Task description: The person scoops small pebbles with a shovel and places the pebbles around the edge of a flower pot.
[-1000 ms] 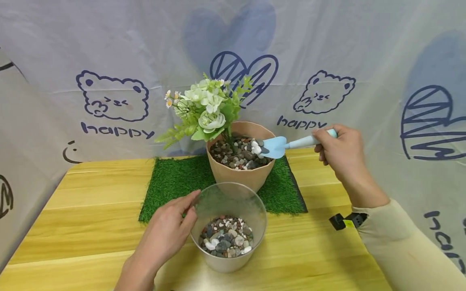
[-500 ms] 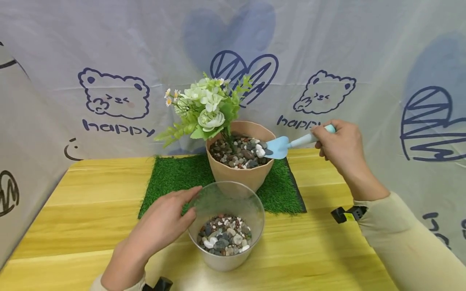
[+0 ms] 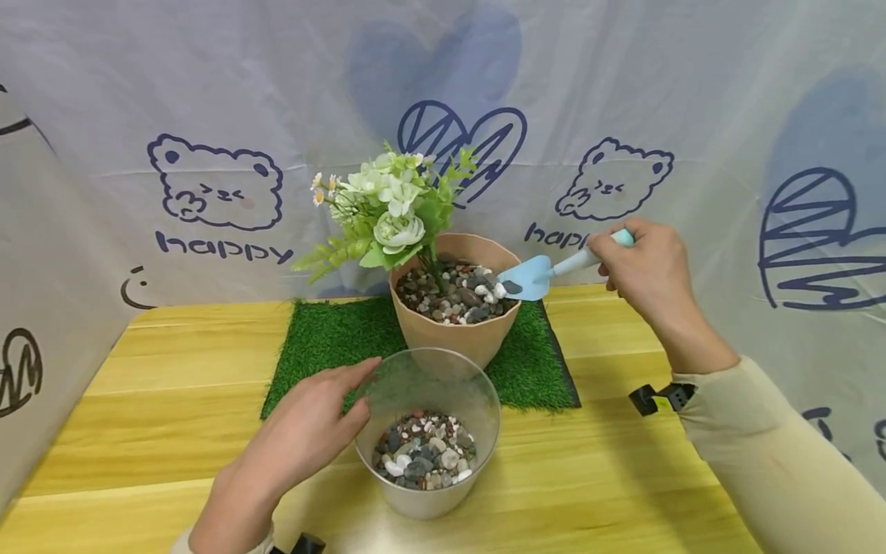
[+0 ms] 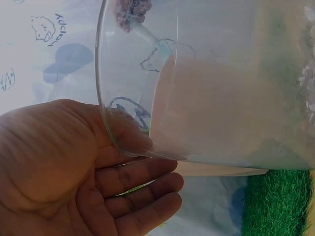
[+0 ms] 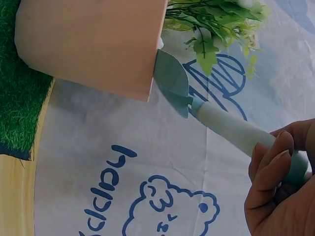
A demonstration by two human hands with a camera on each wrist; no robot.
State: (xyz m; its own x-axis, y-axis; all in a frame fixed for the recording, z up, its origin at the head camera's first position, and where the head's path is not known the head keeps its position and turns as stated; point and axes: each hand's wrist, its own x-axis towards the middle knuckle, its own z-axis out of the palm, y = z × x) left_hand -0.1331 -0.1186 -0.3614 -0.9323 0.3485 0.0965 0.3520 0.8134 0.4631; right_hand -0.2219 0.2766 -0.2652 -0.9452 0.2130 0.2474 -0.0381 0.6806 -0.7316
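My right hand (image 3: pixel 651 265) grips the pale handle of a light blue trowel (image 3: pixel 529 278), which tilts down over the right rim of a peach flowerpot (image 3: pixel 450 331). A dark pebble (image 3: pixel 512 287) lies on the blade; white pebbles (image 3: pixel 494 292) sit at its tip, above the stones in the pot. Artificial white-green flowers (image 3: pixel 398 200) stand in the pot. In the left wrist view, my left hand (image 4: pixel 93 167) has its fingers extended at the rim of a clear plastic bucket (image 4: pixel 216 113). Mixed pebbles (image 3: pixel 425 454) cover the bucket's bottom in the head view.
Under the pot lies a green turf mat (image 3: pixel 332 338) on the wooden table (image 3: pixel 166 385). The bucket stands just in front of the pot. Behind the table hangs a pale printed cloth (image 3: pixel 318 92), with more of it along both sides.
The trowel has tipped further and shifted slightly right. White pebbles have slid from its blade towards the stones in the pot. The left hand stays at the bucket rim.
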